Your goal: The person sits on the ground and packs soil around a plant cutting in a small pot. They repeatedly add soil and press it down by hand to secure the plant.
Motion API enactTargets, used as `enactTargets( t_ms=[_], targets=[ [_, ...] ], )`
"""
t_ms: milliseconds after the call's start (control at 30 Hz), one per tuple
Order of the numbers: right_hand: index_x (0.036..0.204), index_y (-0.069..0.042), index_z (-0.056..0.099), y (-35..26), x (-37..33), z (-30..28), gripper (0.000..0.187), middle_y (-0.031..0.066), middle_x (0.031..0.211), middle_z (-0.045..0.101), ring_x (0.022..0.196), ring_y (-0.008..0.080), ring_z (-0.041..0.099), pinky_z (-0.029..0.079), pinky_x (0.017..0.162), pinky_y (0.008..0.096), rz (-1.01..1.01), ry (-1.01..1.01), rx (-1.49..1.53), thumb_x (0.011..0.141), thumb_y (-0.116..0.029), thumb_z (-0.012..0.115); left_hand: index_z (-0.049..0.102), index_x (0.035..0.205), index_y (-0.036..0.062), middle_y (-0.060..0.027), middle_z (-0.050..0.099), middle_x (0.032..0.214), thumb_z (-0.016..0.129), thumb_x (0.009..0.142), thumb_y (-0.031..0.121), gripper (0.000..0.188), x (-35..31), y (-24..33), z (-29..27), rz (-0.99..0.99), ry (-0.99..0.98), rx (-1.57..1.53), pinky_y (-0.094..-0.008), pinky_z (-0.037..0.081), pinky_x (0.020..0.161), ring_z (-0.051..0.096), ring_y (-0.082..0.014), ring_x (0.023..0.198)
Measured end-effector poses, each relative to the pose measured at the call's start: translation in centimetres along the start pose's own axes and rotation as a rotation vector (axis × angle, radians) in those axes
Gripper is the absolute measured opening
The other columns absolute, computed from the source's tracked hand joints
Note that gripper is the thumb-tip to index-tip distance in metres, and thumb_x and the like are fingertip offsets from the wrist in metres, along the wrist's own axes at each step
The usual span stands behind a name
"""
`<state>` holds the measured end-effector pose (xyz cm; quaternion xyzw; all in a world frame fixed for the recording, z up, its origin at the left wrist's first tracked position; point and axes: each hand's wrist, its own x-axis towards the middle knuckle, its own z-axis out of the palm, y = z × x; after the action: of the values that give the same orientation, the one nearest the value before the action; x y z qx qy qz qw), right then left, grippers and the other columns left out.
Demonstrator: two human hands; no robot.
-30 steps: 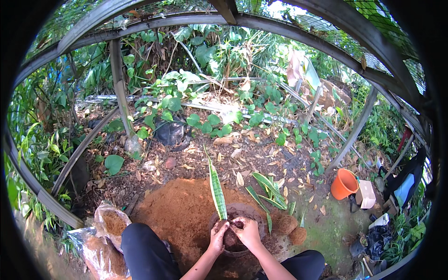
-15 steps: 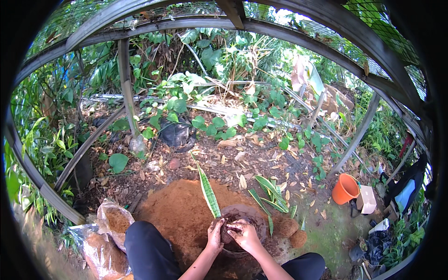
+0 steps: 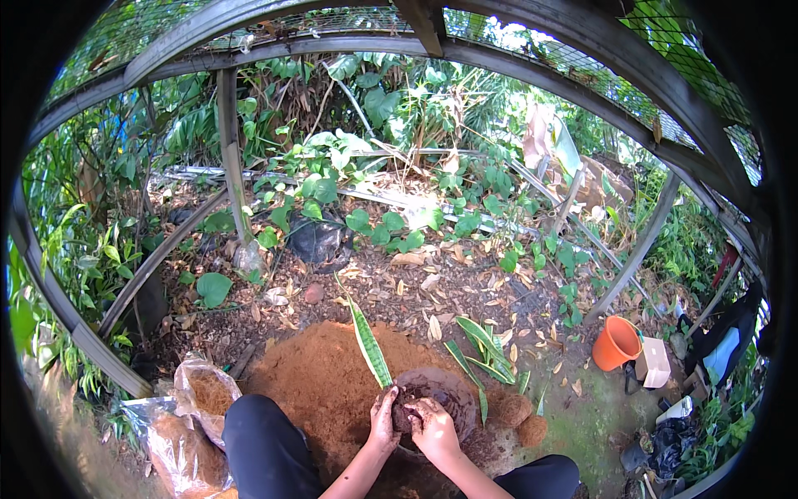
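dark soil clump (image 3: 404,411) held over left part of basin (image 3: 453,389) between left hand (image 3: 383,422) and right hand (image 3: 435,427). clump gripped by left fingers, curled; right fingers bunched together, pressed to clump. variegated leaf (image 3: 369,341) tilted left, base at left fingertips. similar leaves (image 3: 487,349) laid beyond basin to right; 2 fibrous balls (image 3: 510,408) set just right of basin; orange bucket (image 3: 615,345) well right of basin.

Sunlit foliage (image 3: 381,104) and leaf-littered ground (image 3: 416,301) spread beyond a mesh-topped grey frame (image 3: 232,150).
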<state>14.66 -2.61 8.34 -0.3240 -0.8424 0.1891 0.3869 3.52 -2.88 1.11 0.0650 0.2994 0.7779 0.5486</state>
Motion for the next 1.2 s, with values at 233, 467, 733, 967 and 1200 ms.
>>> enactTargets(
  t_ms=[233,467,733,967,1200],
  targets=[
    [0.087,0.000,0.066,-0.4,0.0,-0.3,0.019,0.0156,0.091,0.065,0.090,0.0332,0.062,0.051,0.083,0.0374,-0.035,-0.098,-0.071,0.069,0.006,0.061,0.055,0.120,0.0063,-0.0070,0.062,0.103,0.056,0.094,0.022,0.030,0.6,0.0,-0.3,0.030,0.030,-0.024,-0.0342,0.051,0.083,0.061,-0.0193,0.094],
    [0.087,-0.001,0.067,-1.0,-0.2,-0.4,0.018,0.0149,0.094,0.065,0.090,0.0321,0.062,0.051,0.082,0.0373,-0.021,-0.020,-0.021,0.070,0.005,0.060,0.055,0.119,0.0064,-0.0075,0.063,0.102,0.056,0.094,0.023,0.030,0.5,0.3,0.0,0.015,0.059,-0.041,-0.0347,0.052,0.082,0.061,-0.0202,0.092],
    [0.090,0.000,0.067,-0.5,0.2,-0.7,0.021,0.0150,0.094,0.065,0.088,0.0306,0.063,0.051,0.081,0.0352,-0.043,-0.060,-0.056,0.071,0.005,0.060,0.058,0.114,0.0050,-0.0072,0.064,0.101,0.054,0.095,0.023,0.027,0.0,-0.2,0.2,-0.022,-0.008,-0.021,-0.0325,0.052,0.082,0.062,-0.0186,0.090],
    [0.094,0.000,0.066,0.0,0.6,-1.6,0.026,0.0161,0.092,0.064,0.090,0.0315,0.061,0.050,0.082,0.0354,0.022,-0.088,-0.009,0.069,0.005,0.058,0.059,0.116,0.0039,-0.0037,0.063,0.104,0.058,0.093,0.019,0.027,-0.8,-1.0,0.7,-0.041,-0.058,0.064,-0.0284,0.050,0.083,0.060,-0.0135,0.094],
    [0.097,-0.001,0.066,0.7,0.8,-2.2,0.029,0.0170,0.095,0.064,0.089,0.0331,0.062,0.051,0.081,0.0351,0.066,-0.066,0.086,0.070,0.004,0.058,0.055,0.122,0.0022,-0.0086,0.062,0.114,0.048,0.097,0.028,0.036,-0.9,-2.2,0.4,-0.095,-0.117,0.120,-0.0322,0.047,0.093,0.059,-0.0183,0.104]
  ],
)
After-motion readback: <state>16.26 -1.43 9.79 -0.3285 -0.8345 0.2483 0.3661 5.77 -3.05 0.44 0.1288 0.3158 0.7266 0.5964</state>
